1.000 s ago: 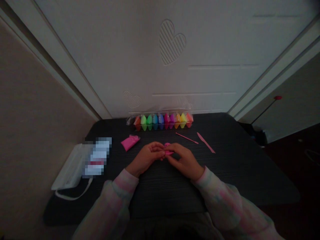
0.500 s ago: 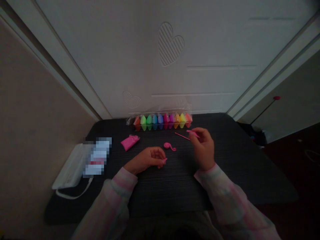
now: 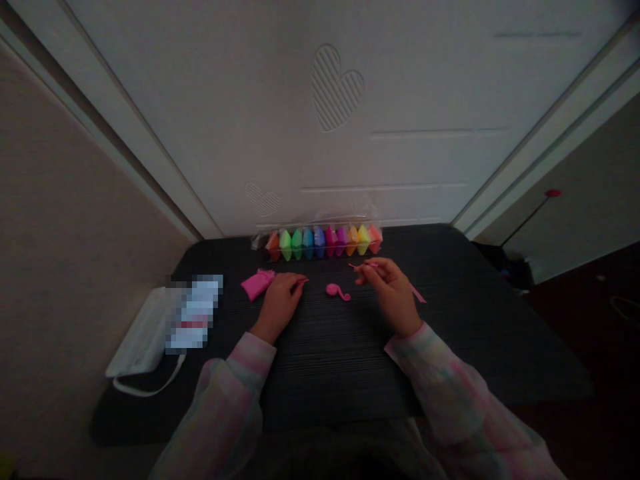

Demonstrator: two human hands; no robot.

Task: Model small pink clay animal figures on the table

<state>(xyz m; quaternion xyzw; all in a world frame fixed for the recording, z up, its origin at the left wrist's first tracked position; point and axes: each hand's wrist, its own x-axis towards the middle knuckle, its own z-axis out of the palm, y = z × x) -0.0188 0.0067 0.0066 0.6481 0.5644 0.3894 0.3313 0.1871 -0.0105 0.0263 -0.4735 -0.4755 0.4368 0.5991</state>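
A: Left hand?
B: One. Thumb and forefinger are pinching a small pink scrap, its tip pointing right. The wrist is reaching in from the near side of the table.

A: Right hand?
B: One, bent at the wrist, fingers curling inward around the stick. The thin end is showing past the fingertips; whether they are gripping it or only touching it cannot be told. A bit of pink is also showing by the thumb.

A: Curl?
B: One, pink, lying flat on the table between the two hands, touching neither. Its coiled round end is facing left, its tail is trailing right and ending in a smaller hook.

A: Knife?
B: One, pink, partly hiding behind the right hand, its end slanting out to the right.

A: Pouch?
B: One, pink, sitting just beside the left hand; contact cannot be told.

A: Far edge?
B: One row of coloured packs in clear wrap, standing before the white door.

A: Left side?
B: One white slab and one pixelated panel, lying side by side, a white cable looping below.
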